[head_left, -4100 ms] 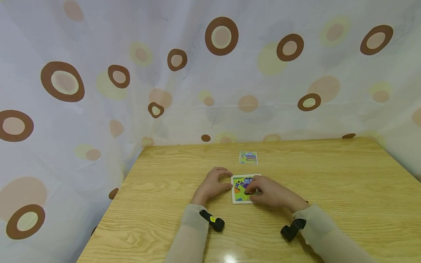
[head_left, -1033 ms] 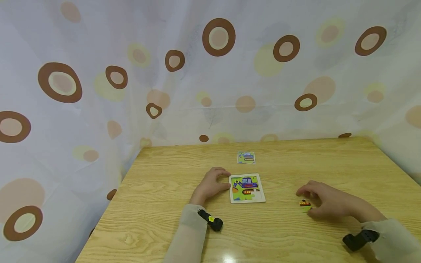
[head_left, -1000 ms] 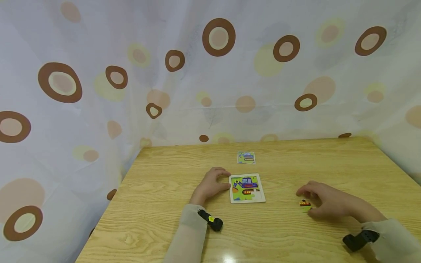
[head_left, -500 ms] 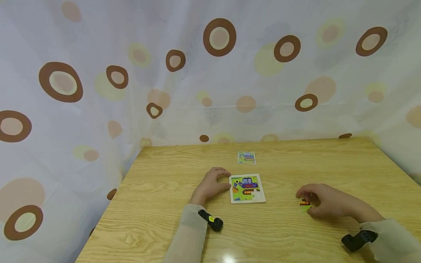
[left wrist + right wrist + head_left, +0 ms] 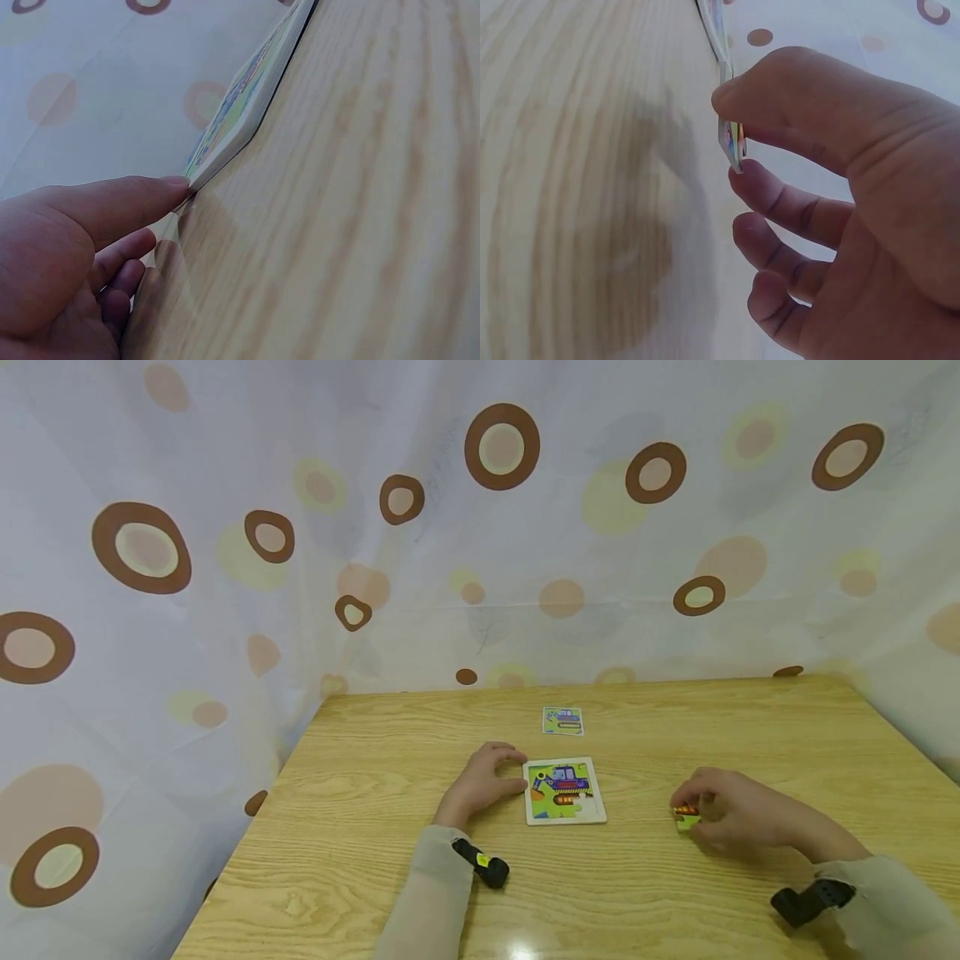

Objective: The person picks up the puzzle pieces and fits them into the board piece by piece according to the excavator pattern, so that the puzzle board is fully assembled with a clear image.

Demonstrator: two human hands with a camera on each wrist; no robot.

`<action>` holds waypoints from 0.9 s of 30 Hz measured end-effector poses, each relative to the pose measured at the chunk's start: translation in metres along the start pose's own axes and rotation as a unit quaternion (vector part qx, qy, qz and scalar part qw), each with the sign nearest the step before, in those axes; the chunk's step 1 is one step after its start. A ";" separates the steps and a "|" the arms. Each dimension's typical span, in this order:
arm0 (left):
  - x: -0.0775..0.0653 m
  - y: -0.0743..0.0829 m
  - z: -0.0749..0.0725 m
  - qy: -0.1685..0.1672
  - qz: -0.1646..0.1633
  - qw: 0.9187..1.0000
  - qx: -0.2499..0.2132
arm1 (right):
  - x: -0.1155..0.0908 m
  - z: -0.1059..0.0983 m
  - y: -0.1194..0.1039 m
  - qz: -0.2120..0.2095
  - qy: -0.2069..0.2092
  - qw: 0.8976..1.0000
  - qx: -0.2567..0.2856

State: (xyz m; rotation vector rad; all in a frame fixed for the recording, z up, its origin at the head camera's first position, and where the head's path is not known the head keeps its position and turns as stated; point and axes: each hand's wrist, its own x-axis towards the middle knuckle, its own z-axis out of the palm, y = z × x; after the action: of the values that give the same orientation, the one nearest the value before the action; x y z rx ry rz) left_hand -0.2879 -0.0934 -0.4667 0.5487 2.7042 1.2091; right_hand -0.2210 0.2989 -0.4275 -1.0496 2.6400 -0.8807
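A square jigsaw board [image 5: 590, 812] with a pale rim lies mid-table, showing a blue excavator on green. Its lower right corner is bare. My left hand [image 5: 480, 785] rests at the board's left side, fingers loosely bent. In the left wrist view, that thumb's tip touches the edge of the board [image 5: 238, 139]. Off to the right, my right hand [image 5: 742, 814] pinches a green, red and yellow jigsaw piece [image 5: 687, 821]. The right wrist view shows the piece [image 5: 733, 142] edge-on between thumb and fingertips, raised from the wood, the other fingers curled below.
Behind the board lies a small picture card [image 5: 562, 721] with a matching excavator. The wooden table [image 5: 360, 760] ends at a white curtain [image 5: 420, 427] with brown and yellow spots, which also hangs along both sides.
Earlier my right hand was over the board, then moved right to the piece on the table. Now it has lifted that piece slightly and tilted it. My left hand has stayed put.
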 end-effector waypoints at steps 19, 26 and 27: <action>-0.001 0.001 0.000 -0.001 0.000 1.000 -0.004 | 0.035 0.013 -0.014 -0.012 0.034 0.999 -0.018; -0.001 0.001 0.000 -0.001 -0.001 1.000 -0.004 | 0.048 0.021 -0.020 0.014 0.054 0.997 -0.048; -0.001 0.001 0.000 -0.001 -0.002 1.000 -0.004 | 0.049 0.022 -0.021 0.016 0.056 0.997 -0.048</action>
State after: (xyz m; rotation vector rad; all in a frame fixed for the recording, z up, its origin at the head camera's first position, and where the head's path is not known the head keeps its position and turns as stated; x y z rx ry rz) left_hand -0.2865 -0.0933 -0.4659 0.5434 2.6964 1.2160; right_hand -0.2376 0.2433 -0.4300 -1.0038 2.8094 -0.8361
